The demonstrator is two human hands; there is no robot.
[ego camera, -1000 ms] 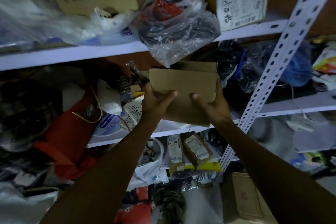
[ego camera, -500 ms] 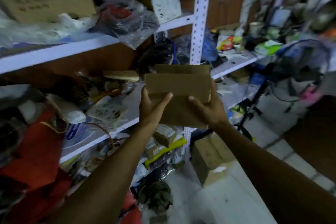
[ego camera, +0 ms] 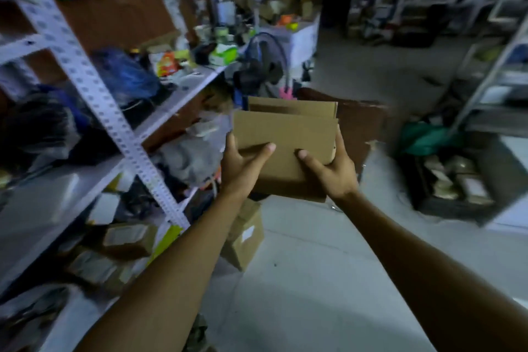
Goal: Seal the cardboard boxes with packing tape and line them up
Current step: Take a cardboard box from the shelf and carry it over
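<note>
Item: cardboard box (ego camera: 285,148), unsealed, top flaps standing open. Being carried at chest height, clear of the metal shelving (ego camera: 94,94) at left and above the pale floor (ego camera: 328,280). Left hand (ego camera: 243,163) gripping the left end, thumb pressing the near face; right hand (ego camera: 333,168) gripping the right end likewise. No tape in view. Risk, judged: loose flaps catching on shelf clutter, or light side grip slipping, dropping the box.

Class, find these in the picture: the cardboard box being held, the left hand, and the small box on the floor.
cardboard box (ego camera: 285,134), head view, near flap.
left hand (ego camera: 243,166), head view, back of hand.
small box on the floor (ego camera: 245,234), head view, labelled side.
</note>
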